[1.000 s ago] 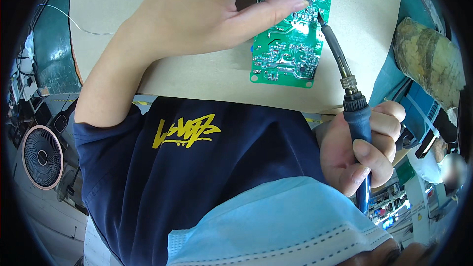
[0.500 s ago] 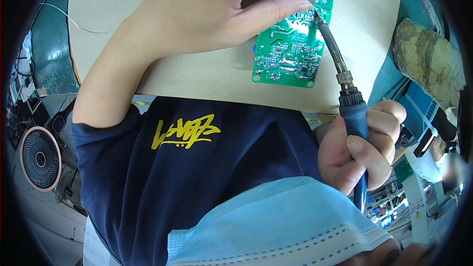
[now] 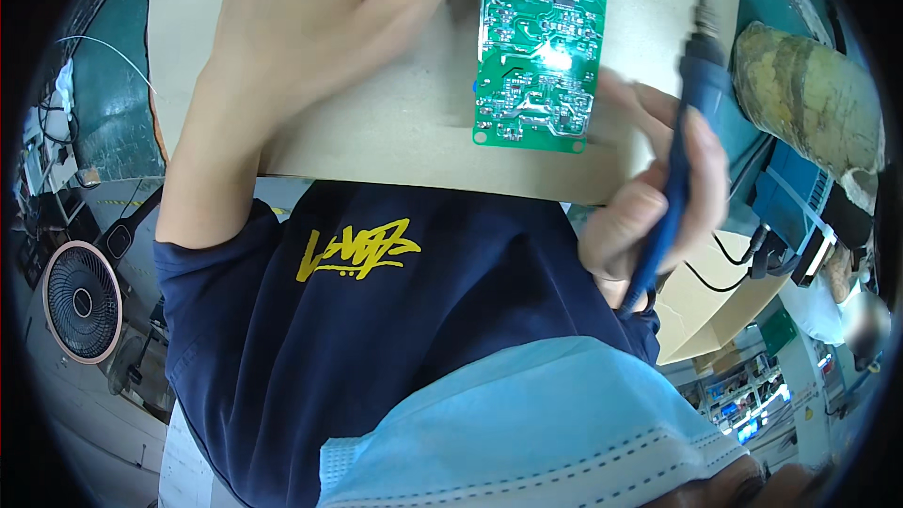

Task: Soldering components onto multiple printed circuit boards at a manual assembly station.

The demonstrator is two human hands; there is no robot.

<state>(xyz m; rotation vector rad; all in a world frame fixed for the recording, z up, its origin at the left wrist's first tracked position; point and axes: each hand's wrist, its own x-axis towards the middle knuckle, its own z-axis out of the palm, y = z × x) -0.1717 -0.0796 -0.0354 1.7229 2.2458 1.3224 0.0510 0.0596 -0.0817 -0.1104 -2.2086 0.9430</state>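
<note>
A green circuit board (image 3: 540,132) lies solder side up on the beige board, its far end cut by the top of the picture. My right hand (image 3: 673,193), smeared by motion, is wrapped round the blue handle of a soldering iron (image 3: 701,94). The iron points away from me, right of the circuit board and apart from it; its tip is out of the picture. Left of the circuit board is my left hand (image 3: 348,9), also blurred. Its fingertips run past the top edge, so whatever they may hold is hidden.
The beige board (image 3: 376,146) covers the green tabletop (image 3: 108,122). A thin pale wire (image 3: 113,45) curves over its left side. Right stands a worn yellowish cylinder (image 3: 800,89) beside a blue box (image 3: 790,183); below is an open carton (image 3: 724,306). A fan (image 3: 83,302) is lower left.
My left hand has moved left, off the circuit board. My right hand has swung the soldering iron away from the board and further up, turning it.
</note>
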